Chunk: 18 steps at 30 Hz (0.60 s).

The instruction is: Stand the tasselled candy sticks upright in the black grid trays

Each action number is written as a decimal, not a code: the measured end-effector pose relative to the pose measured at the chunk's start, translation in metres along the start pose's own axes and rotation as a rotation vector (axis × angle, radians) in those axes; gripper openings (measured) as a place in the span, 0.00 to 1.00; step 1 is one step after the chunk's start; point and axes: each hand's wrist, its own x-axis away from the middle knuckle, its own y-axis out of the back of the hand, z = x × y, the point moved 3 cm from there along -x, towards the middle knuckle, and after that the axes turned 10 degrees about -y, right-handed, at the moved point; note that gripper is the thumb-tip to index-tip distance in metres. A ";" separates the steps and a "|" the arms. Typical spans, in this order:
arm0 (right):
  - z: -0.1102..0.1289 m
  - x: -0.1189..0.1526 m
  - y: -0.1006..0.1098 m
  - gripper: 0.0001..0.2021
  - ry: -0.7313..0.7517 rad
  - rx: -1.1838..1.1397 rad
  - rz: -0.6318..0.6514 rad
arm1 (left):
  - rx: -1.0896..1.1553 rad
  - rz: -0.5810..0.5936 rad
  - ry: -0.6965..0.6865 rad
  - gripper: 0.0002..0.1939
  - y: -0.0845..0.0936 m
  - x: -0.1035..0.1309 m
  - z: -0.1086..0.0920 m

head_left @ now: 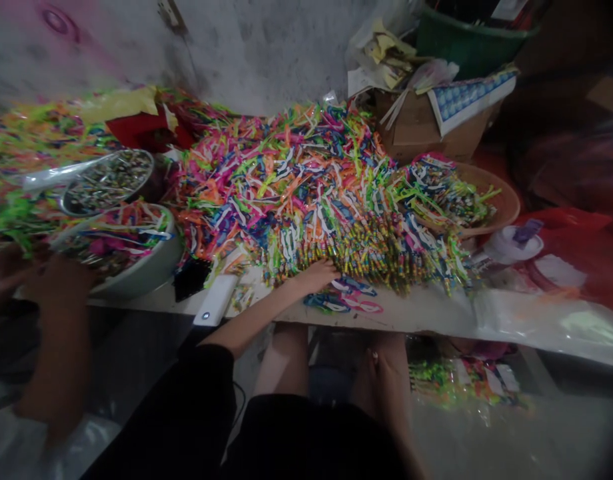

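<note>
A large heap of small bright plastic pieces point(286, 173), pink, orange, green, blue and white, covers the tabletop. At its near edge lie thin yellow-green printed sticks point(361, 247) in a dense row. My left hand point(322, 272) reaches over the table edge and touches these sticks; its fingers are too small and dim to read. Just right of and below it, a few looped blue and pink pieces point(356, 301) lie on the bare table strip. Below the table, my right hand point(380, 367) hangs by my right knee, blurred, and what it holds, if anything, is unclear.
Another person's hands point(61, 270) work at a white basin point(136, 273) on the left, beside a metal bowl point(146, 187). A white power bank point(215, 300) lies near the edge. To the right are a round basket point(506, 207), a cardboard box point(416, 130) and a plastic bag point(551, 320).
</note>
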 end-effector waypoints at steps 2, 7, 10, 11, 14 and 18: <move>0.000 0.000 0.000 0.29 -0.004 -0.008 -0.014 | -0.017 0.008 -0.024 0.13 -0.003 -0.004 -0.004; -0.005 -0.001 -0.006 0.29 -0.011 -0.006 -0.006 | -0.051 0.012 -0.045 0.18 -0.014 -0.011 -0.013; -0.010 -0.003 -0.009 0.26 -0.018 0.016 0.018 | -0.061 0.015 -0.059 0.18 -0.013 -0.011 -0.016; -0.012 -0.003 -0.010 0.25 -0.018 0.022 0.023 | -0.064 0.010 -0.065 0.18 -0.011 -0.009 -0.016; -0.015 -0.004 -0.011 0.23 -0.001 0.066 0.016 | -0.067 -0.017 -0.081 0.19 0.003 0.002 -0.015; -0.017 -0.005 -0.013 0.25 0.002 0.141 -0.021 | -0.036 -0.112 0.008 0.20 0.024 0.028 0.001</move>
